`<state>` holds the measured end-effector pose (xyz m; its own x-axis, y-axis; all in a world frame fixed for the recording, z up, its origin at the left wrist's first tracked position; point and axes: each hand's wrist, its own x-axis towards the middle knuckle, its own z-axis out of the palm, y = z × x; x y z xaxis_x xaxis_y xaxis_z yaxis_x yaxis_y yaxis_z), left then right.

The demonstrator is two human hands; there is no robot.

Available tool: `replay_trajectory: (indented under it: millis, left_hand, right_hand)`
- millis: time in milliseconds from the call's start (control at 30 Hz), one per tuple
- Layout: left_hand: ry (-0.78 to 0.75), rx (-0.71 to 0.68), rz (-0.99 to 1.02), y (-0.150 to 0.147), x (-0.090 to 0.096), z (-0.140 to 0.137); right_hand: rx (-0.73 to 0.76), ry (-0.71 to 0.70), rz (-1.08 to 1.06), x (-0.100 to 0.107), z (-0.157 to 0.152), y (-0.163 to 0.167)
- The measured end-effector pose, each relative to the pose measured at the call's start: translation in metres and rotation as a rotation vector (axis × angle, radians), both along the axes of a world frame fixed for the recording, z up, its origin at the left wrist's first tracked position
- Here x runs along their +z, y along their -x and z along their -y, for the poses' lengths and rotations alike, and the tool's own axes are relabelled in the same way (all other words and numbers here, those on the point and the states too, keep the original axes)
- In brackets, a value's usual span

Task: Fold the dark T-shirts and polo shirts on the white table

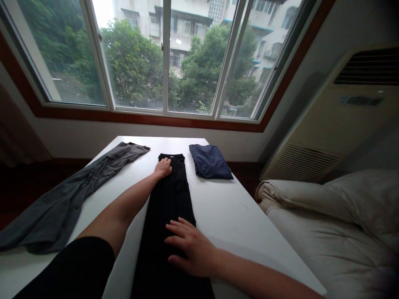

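Note:
Black trousers (173,199) lie lengthwise down the middle of the white table (246,224), laid in a narrow strip with the waistband at the far end. My left hand (163,167) rests on them just below the waistband, its fingers laid over the cloth. Closer to me, my right hand (190,247) is spread palm down over the right side of the trouser legs. The near end of the black cloth runs out of the bottom of the view.
Grey trousers (71,195) stretch loosely along the table's left side, hanging past its edge. A folded navy garment (210,162) lies at the far right. A cream sofa (324,224) and a large air conditioner (336,120) stand right; a window (165,62) lies ahead.

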<state>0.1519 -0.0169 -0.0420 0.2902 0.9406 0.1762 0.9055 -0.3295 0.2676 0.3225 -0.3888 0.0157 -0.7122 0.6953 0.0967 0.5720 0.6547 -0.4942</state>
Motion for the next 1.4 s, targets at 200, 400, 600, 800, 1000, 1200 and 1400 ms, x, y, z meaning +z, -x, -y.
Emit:
replay_trajectory:
  millis: [200, 400, 600, 800, 1000, 1200, 1400]
  left_hand:
    - [0.067, 0.050, 0.002, 0.007, -0.002, -0.004]
    - [-0.058, 0.097, 0.030, 0.007, 0.020, 0.019]
    - [-0.065, -0.095, 0.004, 0.004, 0.022, 0.058]
    - [0.046, -0.349, -0.065, 0.015, -0.012, 0.098]
    - [0.003, -0.291, -0.073, 0.018, -0.017, 0.079]
    - [0.035, -0.239, -0.109, 0.023, -0.008, 0.054]
    - [-0.053, -0.197, -0.062, 0.023, 0.011, 0.075]
  right_hand:
    - [0.005, 0.077, 0.083, 0.016, 0.007, -0.014]
    - [0.045, 0.048, 0.132, 0.015, -0.003, -0.002]
    - [0.018, 0.048, 0.112, 0.013, 0.001, 0.000]
    - [0.008, 0.066, 0.133, 0.019, 0.028, -0.003]
    - [0.004, 0.008, 0.194, 0.007, 0.003, 0.013]
    - [-0.024, -0.035, 0.235, -0.001, -0.030, 0.028]
    - [0.127, -0.040, 0.187, 0.002, -0.017, 0.001]
